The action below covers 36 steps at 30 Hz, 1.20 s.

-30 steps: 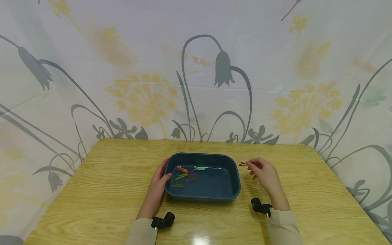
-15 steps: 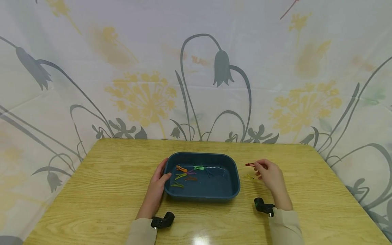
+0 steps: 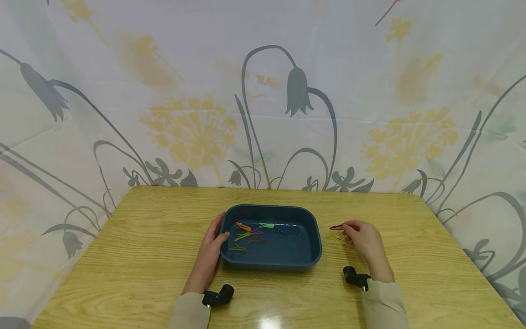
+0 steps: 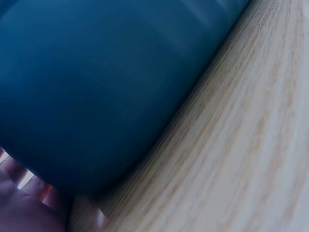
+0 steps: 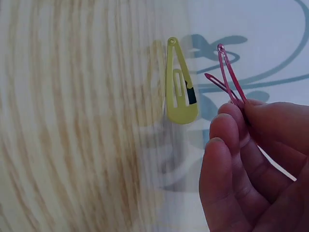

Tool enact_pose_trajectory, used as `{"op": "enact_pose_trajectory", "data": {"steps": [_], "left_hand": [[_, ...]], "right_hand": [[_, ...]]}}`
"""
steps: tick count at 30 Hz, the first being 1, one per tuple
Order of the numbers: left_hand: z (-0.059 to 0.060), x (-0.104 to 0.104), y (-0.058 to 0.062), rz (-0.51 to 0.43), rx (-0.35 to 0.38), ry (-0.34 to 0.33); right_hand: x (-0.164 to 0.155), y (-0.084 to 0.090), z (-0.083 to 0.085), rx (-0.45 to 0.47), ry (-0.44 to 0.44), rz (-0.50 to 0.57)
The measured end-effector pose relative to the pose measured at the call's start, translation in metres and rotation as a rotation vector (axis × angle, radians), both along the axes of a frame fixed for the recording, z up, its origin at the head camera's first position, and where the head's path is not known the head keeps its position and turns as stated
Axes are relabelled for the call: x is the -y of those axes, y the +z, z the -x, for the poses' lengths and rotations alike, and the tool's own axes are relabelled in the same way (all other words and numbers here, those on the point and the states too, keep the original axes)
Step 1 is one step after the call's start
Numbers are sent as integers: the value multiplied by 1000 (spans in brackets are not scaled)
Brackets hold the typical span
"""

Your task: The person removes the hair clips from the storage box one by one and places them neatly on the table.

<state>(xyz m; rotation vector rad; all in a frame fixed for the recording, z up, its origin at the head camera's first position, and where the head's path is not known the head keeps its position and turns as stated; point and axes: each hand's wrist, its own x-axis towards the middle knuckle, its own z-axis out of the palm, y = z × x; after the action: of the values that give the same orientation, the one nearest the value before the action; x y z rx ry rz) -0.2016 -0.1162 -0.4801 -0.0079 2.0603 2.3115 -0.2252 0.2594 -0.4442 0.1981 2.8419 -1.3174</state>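
Observation:
My left hand [image 3: 212,242] grips the left end of a dark blue rectangular tray [image 3: 271,265], thumb over the rim and fingers along the outer wall. In the left wrist view the tray's side [image 4: 96,96] fills much of the picture. Beyond the tray's right end, my right hand [image 3: 363,237] pinches a red snap hair clip [image 3: 336,227] between thumb and index finger. In the right wrist view the red clip [image 5: 232,75] has its tongue sprung out from the frame. Close to those fingertips, a yellow snap hair clip [image 5: 182,113] lies on the table.
Several hair clips lie in the tray, mostly toward its left: an orange one [image 3: 244,226], a mint green one [image 3: 267,225] and a brown one [image 3: 257,240] among them. A wooden table [image 3: 135,265] carries everything. Behind it hangs a flower-patterned cloth [image 3: 263,137].
My right hand has moved right, away from the tray's rim, then slightly lower toward the yellow clip, still pinching the red clip. My left hand and the tray have stayed in place.

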Motion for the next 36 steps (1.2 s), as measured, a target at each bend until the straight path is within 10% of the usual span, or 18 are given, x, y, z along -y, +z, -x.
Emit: {"op": "enact_pose_trajectory", "data": {"steps": [36], "left_hand": [[3, 0, -1, -2, -36, 5]], "right_hand": [[-11, -11, -1, 71, 28, 14]]}}
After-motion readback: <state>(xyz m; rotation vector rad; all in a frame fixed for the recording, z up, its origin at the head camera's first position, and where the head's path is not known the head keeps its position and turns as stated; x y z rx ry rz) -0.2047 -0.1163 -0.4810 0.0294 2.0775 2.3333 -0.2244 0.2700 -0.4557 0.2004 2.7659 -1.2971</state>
